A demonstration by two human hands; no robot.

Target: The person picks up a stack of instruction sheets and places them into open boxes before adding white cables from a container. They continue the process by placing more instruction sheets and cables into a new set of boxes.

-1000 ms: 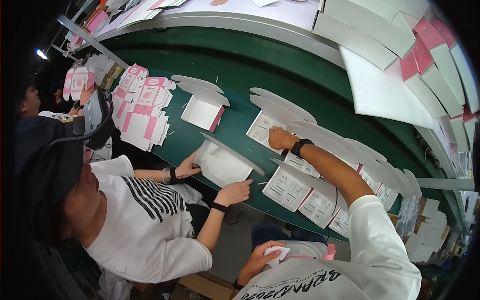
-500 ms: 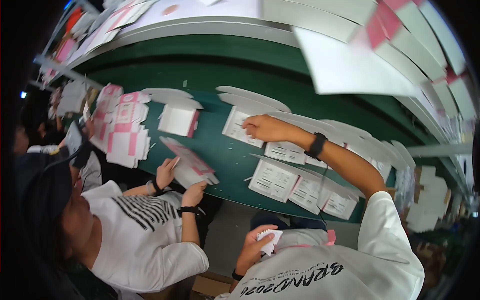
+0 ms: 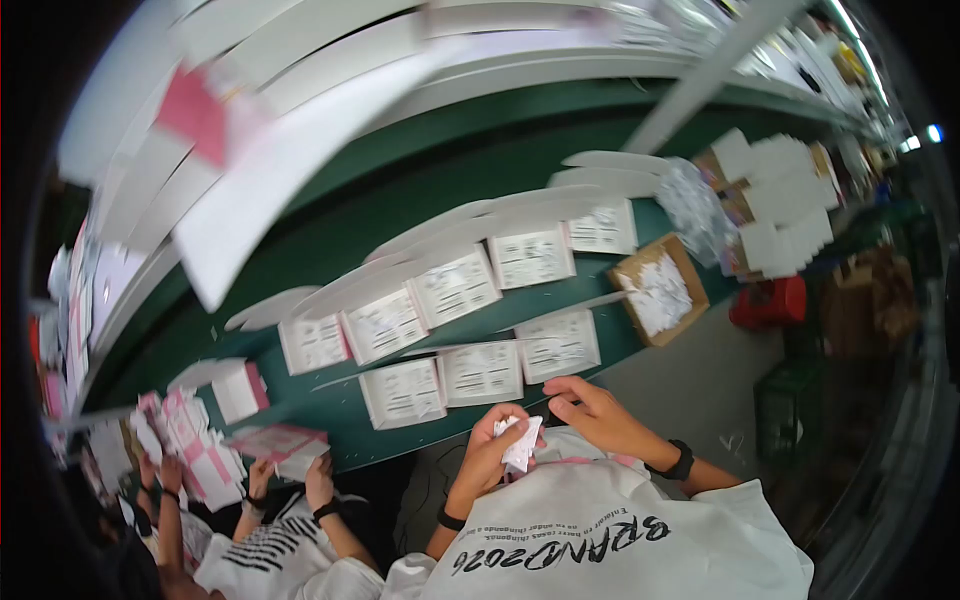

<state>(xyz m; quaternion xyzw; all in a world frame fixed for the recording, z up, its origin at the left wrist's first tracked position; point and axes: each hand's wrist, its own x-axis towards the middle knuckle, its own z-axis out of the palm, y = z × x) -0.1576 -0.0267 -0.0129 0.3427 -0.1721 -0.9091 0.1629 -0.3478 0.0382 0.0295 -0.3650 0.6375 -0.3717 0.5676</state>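
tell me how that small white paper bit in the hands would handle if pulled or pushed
The small white paper piece, pinched between the left hand and right hand, looks crumpled, so probably thin, floppy and very light. It would likely crease or tear easily, and slide rather than roll.

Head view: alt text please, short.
Seen from above, a person's left hand holds a small white paper piece at chest height, the right hand touching it. Ahead, flat white box blanks lie in rows on a green table; a co-worker's hands handle pink-and-white boxes at lower left.
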